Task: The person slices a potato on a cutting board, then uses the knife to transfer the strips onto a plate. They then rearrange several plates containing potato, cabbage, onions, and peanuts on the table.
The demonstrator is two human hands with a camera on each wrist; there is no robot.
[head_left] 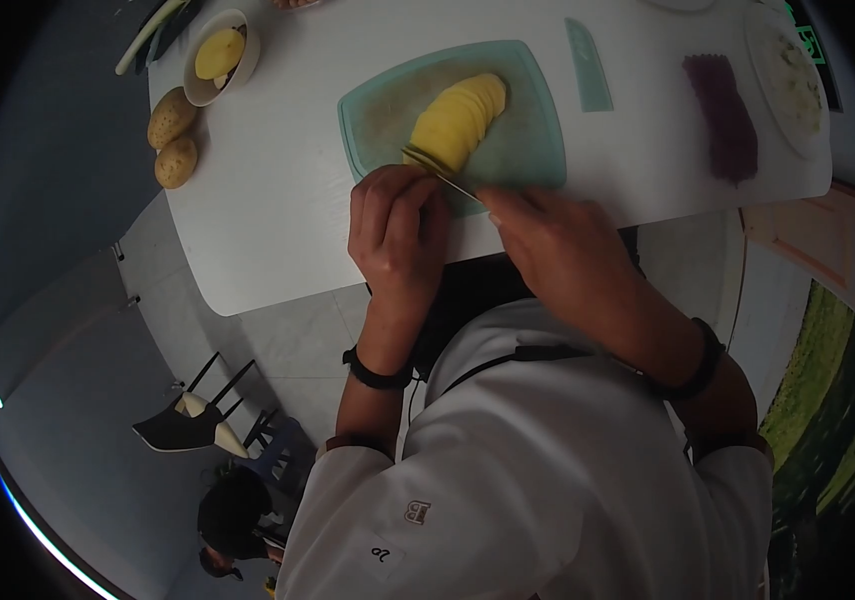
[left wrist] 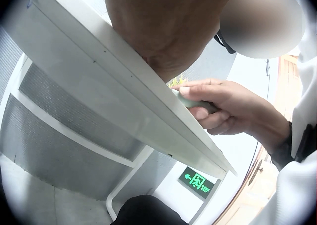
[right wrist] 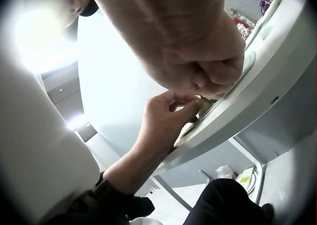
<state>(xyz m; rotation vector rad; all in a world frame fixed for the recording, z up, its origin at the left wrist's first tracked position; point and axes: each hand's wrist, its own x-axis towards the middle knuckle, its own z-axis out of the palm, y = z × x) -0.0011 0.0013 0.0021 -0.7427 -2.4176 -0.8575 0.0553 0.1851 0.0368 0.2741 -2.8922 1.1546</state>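
The right hand [head_left: 568, 240] grips the knife [head_left: 460, 188], the left hand [head_left: 394, 225] pinches the potato [head_left: 458, 120] just ahead of them, and a rolling potato could bring the edge onto curled fingers.

Head view: white shirt [head_left: 508, 480] bears a small pale patch [head_left: 385, 553], handwritten number, reads "20" (digits lie turned in the frame). Beside it, a printed emblem [head_left: 415, 512] resembling a letter B; exact form uncertain. Left wrist view: dark sign [left wrist: 196, 182] with green marks, namely an arrow pointing left in frame, a running figure in a doorway, and small characters too small to read. Head view, upper right: green-lit sign [head_left: 808, 44], partly visible, wording illegible. Right wrist view: no readable text.
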